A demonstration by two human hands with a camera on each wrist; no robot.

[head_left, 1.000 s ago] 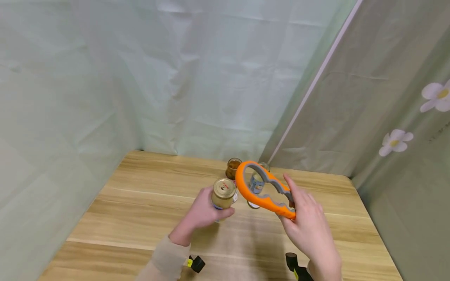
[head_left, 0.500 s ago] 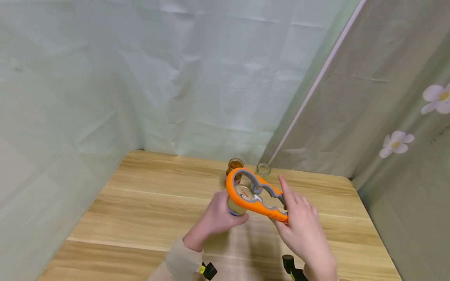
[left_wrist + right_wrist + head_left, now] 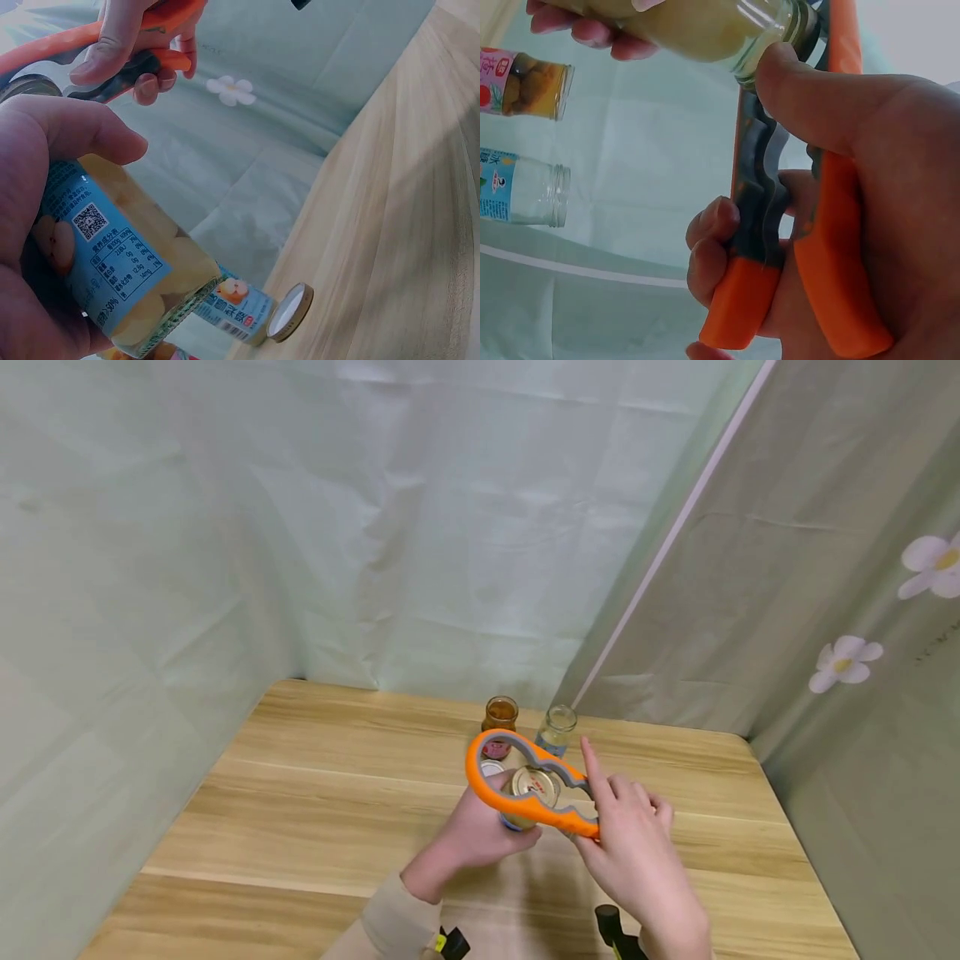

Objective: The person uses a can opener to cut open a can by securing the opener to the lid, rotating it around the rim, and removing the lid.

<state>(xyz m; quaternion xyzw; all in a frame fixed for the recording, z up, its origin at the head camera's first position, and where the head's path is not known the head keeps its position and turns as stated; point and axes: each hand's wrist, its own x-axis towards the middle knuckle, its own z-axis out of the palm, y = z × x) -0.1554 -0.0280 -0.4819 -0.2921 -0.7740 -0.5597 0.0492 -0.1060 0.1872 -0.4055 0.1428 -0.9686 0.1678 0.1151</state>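
Note:
My left hand (image 3: 480,831) grips a jar (image 3: 127,262) with a blue label and pale fruit inside; its gold lid (image 3: 534,783) faces up. The right hand (image 3: 637,843) holds an orange and grey jar opener (image 3: 555,817) by its handles, the thumb on one and fingers around the other in the right wrist view. In the head view the opener's wavy-edged loop lies over the gold lid. The right wrist view shows the lid end between the opener's two arms, the right thumb beside the jar's neck.
Behind the hands stand an uncovered jar (image 3: 500,717) with brown contents and a pink label, and an uncovered glass jar (image 3: 557,727) with a blue label. A loose lid (image 3: 291,312) lies on the wooden table (image 3: 315,760). Curtains hang behind the table.
My left hand has carried its jar to the right, under the opener's loop. The right hand and opener have shifted left and slightly down.

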